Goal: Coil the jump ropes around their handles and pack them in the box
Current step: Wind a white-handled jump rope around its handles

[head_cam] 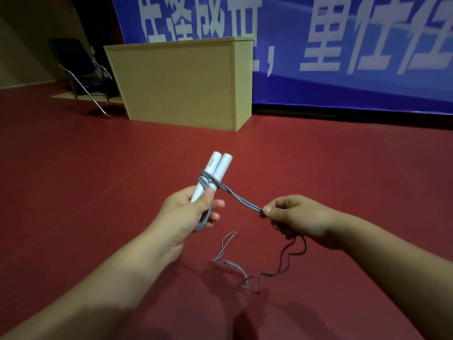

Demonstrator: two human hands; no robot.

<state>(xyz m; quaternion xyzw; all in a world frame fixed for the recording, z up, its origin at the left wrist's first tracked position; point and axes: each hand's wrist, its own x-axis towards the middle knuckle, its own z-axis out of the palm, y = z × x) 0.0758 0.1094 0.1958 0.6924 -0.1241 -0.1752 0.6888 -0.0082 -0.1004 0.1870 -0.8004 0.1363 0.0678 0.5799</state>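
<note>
- While the left hand (186, 212) grips their lower ends, the 2 white handles (215, 173) lie side by side, long axis tilted up and away, free ends pointing toward the wooden cabinet (179, 82).
- Its thumb presses across the handles, and its fingers curl beneath them.
- A few turns of grey rope (241, 200) wrap the handles just above the thumb.
- From there a doubled stretch runs taut, down and right, to the right hand (294, 217), pinched between thumb and forefinger, other fingers curled.
- Slack rope hangs below that hand and lies looped on the red floor (98, 168).
</note>
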